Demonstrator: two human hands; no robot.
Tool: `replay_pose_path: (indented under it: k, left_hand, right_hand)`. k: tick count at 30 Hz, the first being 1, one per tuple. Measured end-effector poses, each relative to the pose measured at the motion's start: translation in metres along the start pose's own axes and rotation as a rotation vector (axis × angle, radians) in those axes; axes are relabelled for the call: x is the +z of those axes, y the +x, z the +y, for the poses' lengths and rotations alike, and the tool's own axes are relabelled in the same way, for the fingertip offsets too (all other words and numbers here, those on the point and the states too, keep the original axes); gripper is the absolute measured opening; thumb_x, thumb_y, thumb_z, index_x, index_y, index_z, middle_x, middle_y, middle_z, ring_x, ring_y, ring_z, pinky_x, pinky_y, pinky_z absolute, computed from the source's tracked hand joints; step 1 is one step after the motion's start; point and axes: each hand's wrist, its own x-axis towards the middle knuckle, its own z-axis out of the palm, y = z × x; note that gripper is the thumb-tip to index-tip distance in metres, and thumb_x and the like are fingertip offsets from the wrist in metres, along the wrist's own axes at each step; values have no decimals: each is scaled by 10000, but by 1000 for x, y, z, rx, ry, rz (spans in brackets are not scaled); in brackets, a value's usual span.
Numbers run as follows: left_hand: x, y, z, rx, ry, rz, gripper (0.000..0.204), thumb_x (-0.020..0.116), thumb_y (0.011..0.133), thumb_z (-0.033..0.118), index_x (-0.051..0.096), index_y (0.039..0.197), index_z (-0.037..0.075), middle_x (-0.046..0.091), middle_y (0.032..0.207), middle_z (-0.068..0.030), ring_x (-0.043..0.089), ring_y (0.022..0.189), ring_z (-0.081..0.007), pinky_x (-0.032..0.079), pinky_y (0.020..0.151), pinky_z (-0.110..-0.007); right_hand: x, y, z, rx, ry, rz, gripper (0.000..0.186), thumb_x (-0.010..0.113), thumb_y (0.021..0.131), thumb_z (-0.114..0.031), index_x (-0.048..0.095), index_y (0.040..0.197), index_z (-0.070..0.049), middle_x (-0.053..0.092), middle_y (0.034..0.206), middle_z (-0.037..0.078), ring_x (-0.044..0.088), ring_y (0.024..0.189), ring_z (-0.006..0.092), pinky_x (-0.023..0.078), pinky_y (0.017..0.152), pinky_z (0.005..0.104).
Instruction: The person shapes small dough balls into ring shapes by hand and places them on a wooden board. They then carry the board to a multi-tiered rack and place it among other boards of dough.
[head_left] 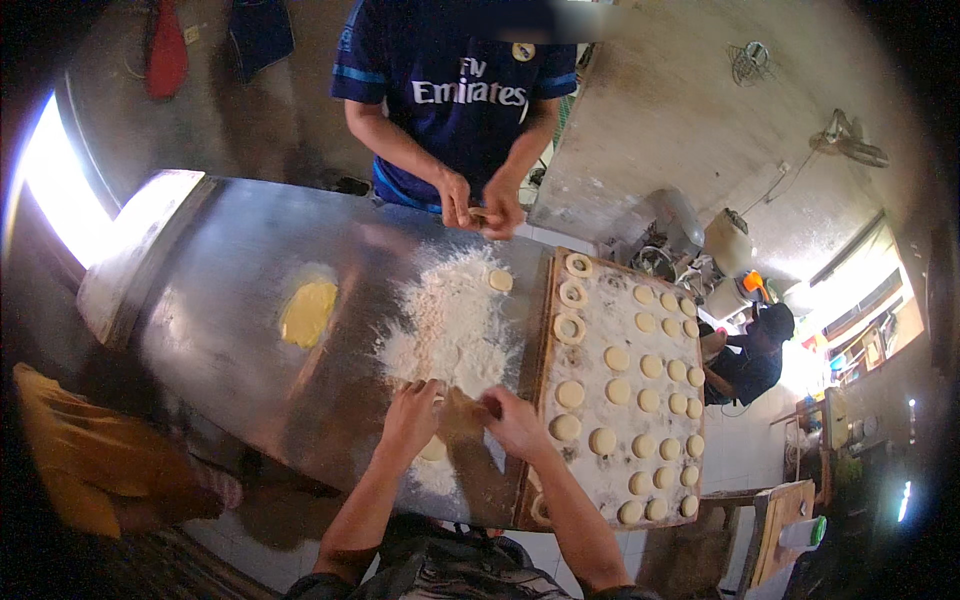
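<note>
Dough round (pixel 433 449), flat, axis unclear

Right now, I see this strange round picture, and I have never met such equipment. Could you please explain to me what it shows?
There is no robot here. A camera worn on a person's head looks down; its very wide lens bends straight edges. The person's left hand and right hand come in from below, over a shiny table. Between them is something too blurred to name.

On the table lie white flour, a flat yellow lump and, at right, a board with pale dough rounds and some rings. Across the table, another person holds something small, also unclear.
</note>
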Motion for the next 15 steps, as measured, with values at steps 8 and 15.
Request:
replay_pose_path:
  k: [8, 15]
  left_hand:
    - [-14, -25, 7, -231, -144, 86, 218, 641, 931, 155, 598, 1121, 58, 675, 896, -228, 666, 891, -403, 518, 767, -499]
    - [-1, -14, 2, -96, -168, 5, 223, 644, 951, 170, 663, 1099, 5, 703, 846, -227, 702, 767, -386, 543, 652, -456]
  right_hand:
    - [46, 36, -8, 68, -516, -18, 319, 669, 920, -226, 574, 1145, -20, 587, 1179, 235, 558, 1120, 417, 509, 859, 483]
    - [25, 28, -18, 150, 148, -97, 392, 757, 898, -237, 505, 1114, -29, 626, 1046, 149, 651, 893, 255, 556, 724, 372]
